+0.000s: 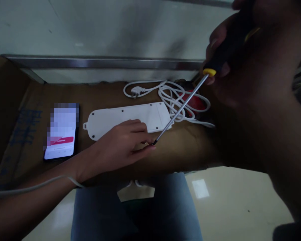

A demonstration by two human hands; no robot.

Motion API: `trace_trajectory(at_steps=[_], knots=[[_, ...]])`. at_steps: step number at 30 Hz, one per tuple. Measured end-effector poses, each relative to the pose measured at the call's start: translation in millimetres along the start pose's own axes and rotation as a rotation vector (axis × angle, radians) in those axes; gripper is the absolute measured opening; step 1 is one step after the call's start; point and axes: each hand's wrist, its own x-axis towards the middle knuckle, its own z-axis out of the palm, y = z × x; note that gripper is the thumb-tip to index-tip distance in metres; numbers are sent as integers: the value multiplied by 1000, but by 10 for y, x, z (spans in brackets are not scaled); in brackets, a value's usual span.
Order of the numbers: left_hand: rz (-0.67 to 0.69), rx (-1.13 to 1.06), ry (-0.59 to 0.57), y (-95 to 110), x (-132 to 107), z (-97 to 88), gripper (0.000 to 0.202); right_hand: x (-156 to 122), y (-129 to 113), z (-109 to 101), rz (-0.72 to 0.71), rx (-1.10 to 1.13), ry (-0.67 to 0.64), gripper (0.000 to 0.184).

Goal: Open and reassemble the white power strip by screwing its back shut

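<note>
White plastic power strip (120,118), underside up on brown cardboard (27,110), left hand (120,145) half-curled over its edge, fingertips at the tip of a steel-shafted screwdriver (183,105), grip unclear, right hand (230,77) clenching the black-and-yellow handle, white cord (170,97) coiled behind, smartphone (61,132) alongside

The light is dim and flat, with a pale wash on the wall (90,30) and a bright patch of glare on the glossy floor (200,188). The right hand (240,87) and forearm fall nearly black in shadow, and the cardboard (190,147) darkens beneath them. The phone screen (61,130) glows, its upper part pixelated. The metal rail (102,62) bends slightly toward the wide-angle edges.
</note>
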Motion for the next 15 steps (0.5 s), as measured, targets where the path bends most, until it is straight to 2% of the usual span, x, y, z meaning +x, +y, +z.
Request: trace_trajectory(at_steps=[4, 8, 12, 15], knots=[[-11, -26, -40, 5, -4, 12, 19, 41, 46, -41, 149, -27, -38, 37], [-8, -22, -67, -2, -12, 36, 18, 58, 105, -13, 193, -6, -36, 41], [-22, -19, -78, -18, -12, 44, 17, 26, 140, 52, 126, -59, -28, 36], [-20, -25, -81, -15, -8, 47, 17, 26, 163, 61, -56, -44, 29, 21]])
